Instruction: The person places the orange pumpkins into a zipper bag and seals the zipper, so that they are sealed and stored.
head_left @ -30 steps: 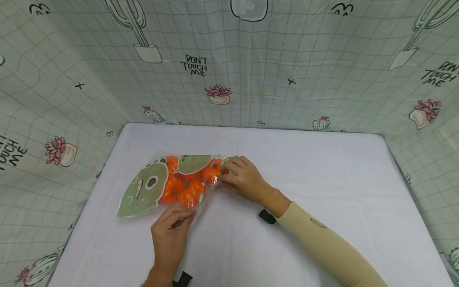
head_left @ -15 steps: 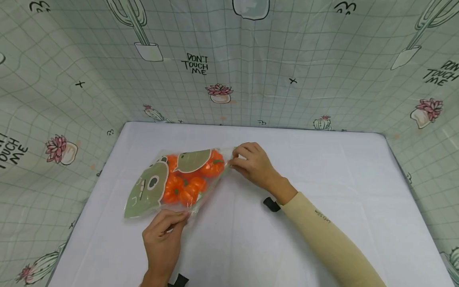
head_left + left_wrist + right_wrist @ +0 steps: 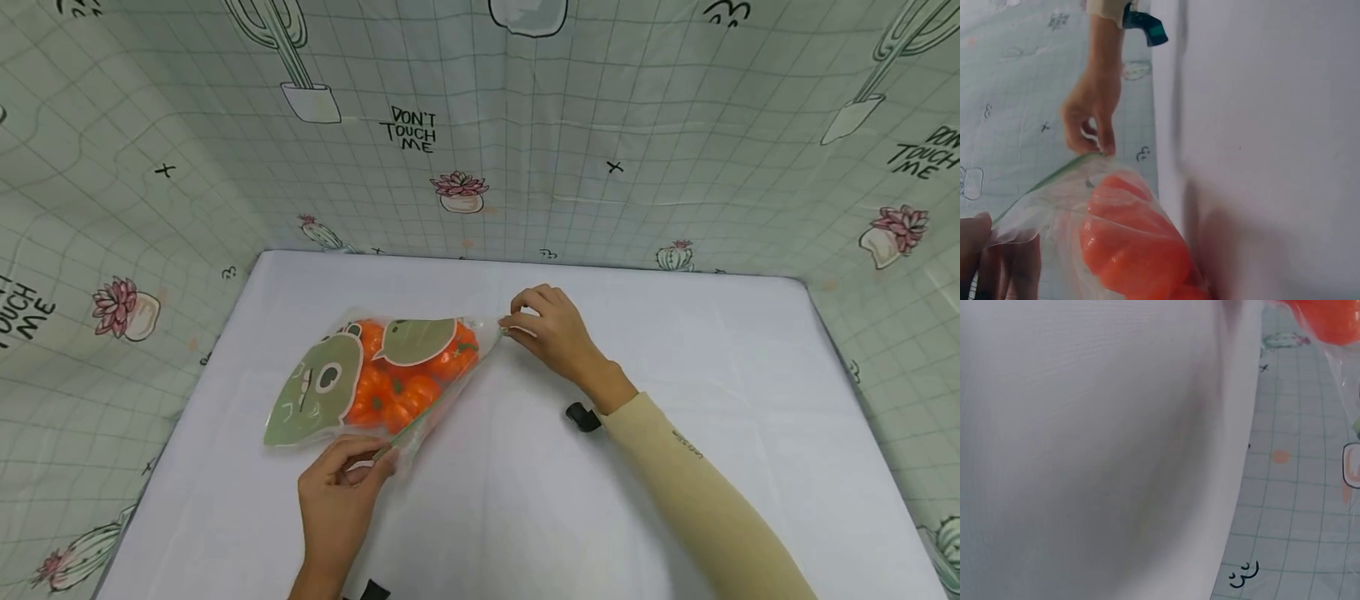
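Note:
A clear zip bag (image 3: 315, 392) with a green cartoon animal print lies at the table's left middle in the head view. Several small orange pumpkins (image 3: 405, 404) with green stems are inside it. My left hand (image 3: 337, 492) pinches the near corner of the bag's right end. At the far corner, my right hand (image 3: 555, 333) pinches the same edge between thumb and fingers. A green seal strip (image 3: 1063, 170) runs taut between both hands in the left wrist view. Only pumpkin (image 3: 1335, 319) and clear plastic show in the right wrist view; the right hand is out of it.
A white cloth covers the table (image 3: 675, 358). Behind and beside it hangs a pale green checked curtain (image 3: 540, 125) with cactus drawings. A black wrist-camera piece (image 3: 582, 417) sits below the right wrist.
My right hand has moved right and away from me with the far corner, stretching the bag's edge straight. The left hand has shifted slightly left. The bag has slid a little to the right.

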### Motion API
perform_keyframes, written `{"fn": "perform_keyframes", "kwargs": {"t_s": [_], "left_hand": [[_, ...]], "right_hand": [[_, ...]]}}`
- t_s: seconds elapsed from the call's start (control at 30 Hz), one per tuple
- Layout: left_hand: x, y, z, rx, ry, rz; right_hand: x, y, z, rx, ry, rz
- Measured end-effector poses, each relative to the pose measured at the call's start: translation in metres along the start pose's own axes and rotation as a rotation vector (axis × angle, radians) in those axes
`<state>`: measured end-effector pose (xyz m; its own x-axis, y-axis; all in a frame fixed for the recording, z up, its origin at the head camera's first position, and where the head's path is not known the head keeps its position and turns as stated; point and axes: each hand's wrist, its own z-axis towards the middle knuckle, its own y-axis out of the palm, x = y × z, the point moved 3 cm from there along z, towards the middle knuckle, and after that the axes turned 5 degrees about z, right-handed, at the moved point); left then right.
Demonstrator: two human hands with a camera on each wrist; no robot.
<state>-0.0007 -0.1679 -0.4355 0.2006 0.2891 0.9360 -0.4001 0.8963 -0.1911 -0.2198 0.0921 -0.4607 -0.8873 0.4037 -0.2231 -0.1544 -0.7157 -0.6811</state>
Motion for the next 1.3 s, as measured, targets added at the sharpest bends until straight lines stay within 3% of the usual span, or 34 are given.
{"fn": "perform_keyframes", "kwargs": {"t_s": [0.1,0.17,0.4,0.5,0.8,0.97,1.3], "left_hand": [[-0.004,0.004,0.000,-0.009,-0.088,-0.045],[-0.006,0.007,-0.001,-0.013,-0.107,-0.067],[-0.005,0.019,-0.002,-0.042,0.021,-0.031],[-0.003,0.021,-0.002,-0.046,0.039,-0.022],[-0.006,0.026,0.001,-0.036,-0.103,-0.134],[-0.006,0.029,0.001,-0.037,-0.149,-0.188],[-0.008,0.040,0.000,-0.083,-0.224,-0.156]], "right_hand": [[0.003,0.000,0.000,-0.017,0.019,-0.007],[0.005,0.000,0.000,-0.027,0.029,-0.015],[0.016,0.001,0.004,-0.066,0.090,-0.038],[0.020,0.001,0.004,-0.079,0.118,-0.046],[0.024,0.003,0.006,-0.101,0.157,-0.072],[0.026,0.004,0.008,-0.125,0.187,-0.084],[0.029,0.005,0.009,-0.162,0.223,-0.090]]}}
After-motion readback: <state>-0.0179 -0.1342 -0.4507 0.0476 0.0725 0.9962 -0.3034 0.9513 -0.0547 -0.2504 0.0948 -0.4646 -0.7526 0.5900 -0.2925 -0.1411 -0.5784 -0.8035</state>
